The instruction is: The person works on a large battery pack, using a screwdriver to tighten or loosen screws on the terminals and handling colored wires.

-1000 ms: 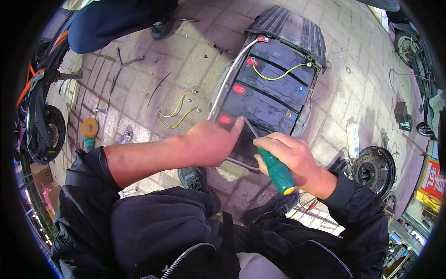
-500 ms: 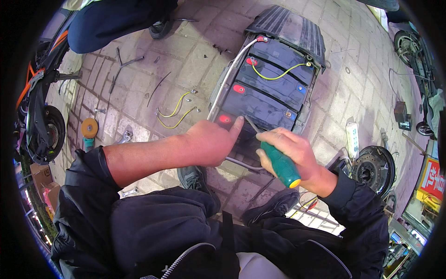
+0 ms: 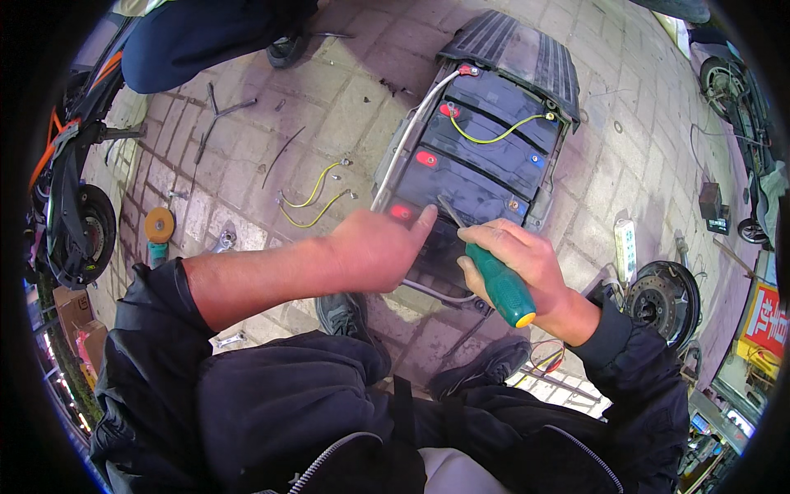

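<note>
My right hand point(image 3: 522, 259) is closed round the green handle of a screwdriver point(image 3: 504, 284) with a yellow end cap. Its metal shank slants up and left over a row of dark batteries point(image 3: 473, 140) in a long black case. On the nearest batteries, my left hand point(image 3: 383, 247) rests beside the shank with one digit stretched out; its other fingers are mostly hidden. Close to that hand is a red terminal cover point(image 3: 401, 212). A yellow-green cable point(image 3: 494, 138) links terminals on the far batteries, and a white cable point(image 3: 415, 123) runs along the case's left side.
Two loose yellow-green cables point(image 3: 317, 185) lie on the paving left of the case. Farther left are a Y-shaped wrench point(image 3: 216, 111) and a grinder point(image 3: 159, 226). A wheel point(image 3: 662, 303) and white power strip point(image 3: 625, 247) lie right. Another person's dark-clothed leg point(image 3: 206, 41) is at upper left.
The screwdriver and my right hand have shifted slightly up and to the right. My left hand has barely moved.
</note>
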`<state>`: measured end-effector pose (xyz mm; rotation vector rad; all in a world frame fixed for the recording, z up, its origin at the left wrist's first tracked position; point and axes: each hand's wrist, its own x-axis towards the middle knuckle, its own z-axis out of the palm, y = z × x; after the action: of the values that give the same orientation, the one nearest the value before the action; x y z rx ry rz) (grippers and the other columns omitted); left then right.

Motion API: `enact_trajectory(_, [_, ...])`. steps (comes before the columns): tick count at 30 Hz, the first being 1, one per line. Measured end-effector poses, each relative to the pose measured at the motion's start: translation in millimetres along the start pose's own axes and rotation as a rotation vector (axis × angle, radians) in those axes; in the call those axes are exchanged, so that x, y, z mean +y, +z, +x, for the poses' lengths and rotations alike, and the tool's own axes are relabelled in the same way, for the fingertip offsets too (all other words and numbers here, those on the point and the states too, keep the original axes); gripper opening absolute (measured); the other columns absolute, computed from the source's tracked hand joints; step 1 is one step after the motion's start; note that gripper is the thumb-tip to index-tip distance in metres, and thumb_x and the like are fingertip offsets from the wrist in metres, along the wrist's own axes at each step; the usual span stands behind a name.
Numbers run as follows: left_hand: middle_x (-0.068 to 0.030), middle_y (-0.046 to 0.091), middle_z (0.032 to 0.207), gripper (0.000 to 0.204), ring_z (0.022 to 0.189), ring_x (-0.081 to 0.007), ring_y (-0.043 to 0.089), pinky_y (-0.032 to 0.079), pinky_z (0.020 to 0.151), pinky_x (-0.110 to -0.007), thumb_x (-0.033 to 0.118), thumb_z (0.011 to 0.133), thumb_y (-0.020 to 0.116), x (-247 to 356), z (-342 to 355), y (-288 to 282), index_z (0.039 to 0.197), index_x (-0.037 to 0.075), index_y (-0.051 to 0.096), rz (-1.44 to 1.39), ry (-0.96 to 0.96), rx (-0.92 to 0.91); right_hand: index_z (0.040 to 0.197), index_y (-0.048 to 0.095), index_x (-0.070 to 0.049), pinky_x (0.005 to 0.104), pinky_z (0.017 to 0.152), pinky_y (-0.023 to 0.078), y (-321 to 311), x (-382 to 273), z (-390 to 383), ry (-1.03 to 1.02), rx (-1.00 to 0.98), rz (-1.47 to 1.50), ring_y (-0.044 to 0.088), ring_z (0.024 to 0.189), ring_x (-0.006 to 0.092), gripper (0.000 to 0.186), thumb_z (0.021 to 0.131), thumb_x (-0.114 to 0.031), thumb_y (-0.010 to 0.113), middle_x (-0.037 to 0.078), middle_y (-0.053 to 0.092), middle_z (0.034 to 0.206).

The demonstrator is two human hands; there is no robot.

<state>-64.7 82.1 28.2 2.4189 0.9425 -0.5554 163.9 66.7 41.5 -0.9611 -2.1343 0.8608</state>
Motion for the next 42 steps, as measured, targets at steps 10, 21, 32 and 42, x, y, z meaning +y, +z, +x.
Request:
enact_trajectory(10, [-0.0119, 0.067, 0.072, 0.082, 0.059, -0.0282, 0.066, 0.052, 0.052, -0.042, 0.011, 0.077, 0.061, 4, -1, -7, 0.148, -0.012, 0.026, -0.028, -0.014, -0.036, 0.105, 0.066, -0.004, 0.0364, 0.061, 0.054, 1, -4, -4, 0.023, -0.012, -0.006, 0.067, 0.072, 0.0314, 0.03, 0.076, -0.007, 0.076, 0.013, 0.066, 0.087])
enact_trajectory(21, [-0.011, 0.067, 0.073, 0.083, 0.059, -0.0274, 0.066, 0.051, 0.051, -0.041, 0.011, 0.076, 0.062, 3, 0, -9, 0.148, -0.012, 0.027, 0.002, -0.005, -0.048, 0.104, 0.065, -0.003, 0.0367, 0.059, 0.053, -1, -7, 0, 0.014, -0.038, -0.022, 0.065, 0.07, 0.0312, 0.03, 0.076, -0.007, 0.076, 0.012, 0.064, 0.084])
enact_trajectory(32, [-0.01, 0.066, 0.071, 0.083, 0.058, -0.0268, 0.065, 0.05, 0.05, -0.041, 0.011, 0.076, 0.062, 3, -1, -11, 0.148, -0.011, 0.027, 0.013, -0.016, -0.077, 0.105, 0.065, 0.003, 0.0311, 0.063, 0.052, -5, -7, -2, 0.005, -0.046, -0.008, 0.066, 0.07, 0.025, 0.034, 0.073, 0.005, 0.075, 0.014, 0.065, 0.085])
enact_trajectory(42, [-0.0146, 0.065, 0.065, 0.09, 0.054, -0.0325, 0.064, 0.05, 0.05, -0.044, 0.016, 0.076, 0.062, 0, 1, -1, 0.152, -0.007, 0.019, -0.012, -0.023, -0.043, 0.104, 0.065, -0.004, 0.0368, 0.059, 0.054, -4, -7, -2, 0.024, -0.033, -0.019, 0.065, 0.069, 0.031, 0.03, 0.076, -0.007, 0.076, 0.012, 0.064, 0.085])
